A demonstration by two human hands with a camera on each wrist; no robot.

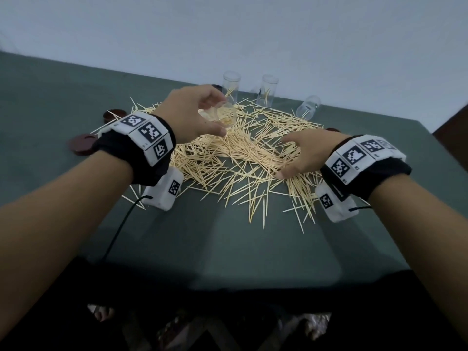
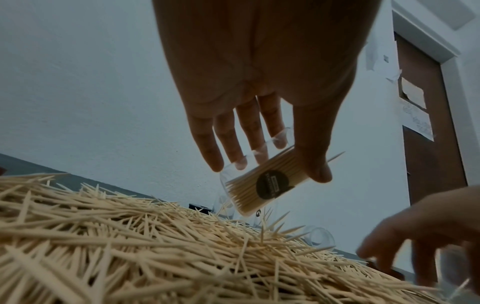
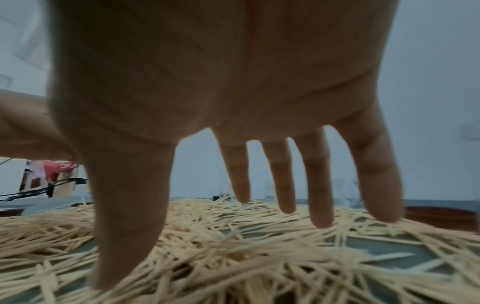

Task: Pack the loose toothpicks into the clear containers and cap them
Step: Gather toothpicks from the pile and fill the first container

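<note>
A big heap of loose toothpicks (image 1: 240, 158) (image 2: 130, 246) (image 3: 259, 257) covers the middle of the green table (image 1: 228, 249). My left hand (image 1: 215, 115) (image 2: 270, 170) grips a clear container (image 1: 228, 115) (image 2: 259, 189) between thumb and fingers. It is tilted above the far side of the heap, partly filled with toothpicks, with no cap on it. My right hand (image 1: 291, 158) (image 3: 174, 242) is spread flat over the right side of the heap, its thumb and fingertips (image 3: 322, 220) touching the toothpicks, holding nothing.
Two uncapped clear containers (image 1: 231, 87) (image 1: 267, 89) stand at the back with a few toothpicks inside; a third (image 1: 309, 107) lies tipped at back right. Dark red caps (image 1: 114, 115) (image 1: 83, 144) sit at the left, another (image 1: 331, 129) by my right hand. A wall rises behind the table.
</note>
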